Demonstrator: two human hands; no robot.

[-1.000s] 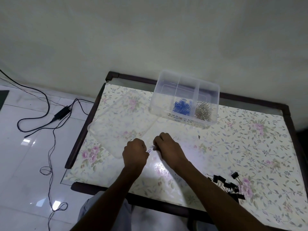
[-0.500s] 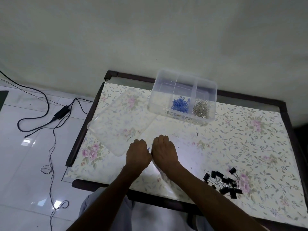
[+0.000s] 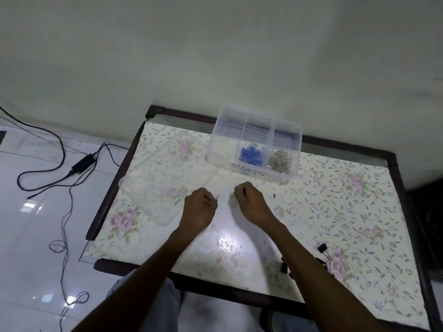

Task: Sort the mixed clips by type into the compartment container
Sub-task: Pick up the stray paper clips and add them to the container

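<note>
Head view. I see the left hand (image 3: pixel 200 210) curled closed, pinching a blue paper clip (image 3: pixel 217 197) at its fingertips. The right hand (image 3: pixel 251 202) is fisted, possibly on a small clip; I cannot tell. The compartment container (image 3: pixel 254 142) stands at the table's (image 3: pixel 359 212) far edge, holding blue clips (image 3: pixel 251 155) and silver clips (image 3: pixel 279 160) in adjacent compartments. Black binder clips (image 3: pixel 322 248) lie near right.

Our right forearm (image 3: pixel 311 267) covers part of the black binder clips (image 3: pixel 322 248). What our right hand (image 3: pixel 251 204) pinches is too small to identify.
</note>
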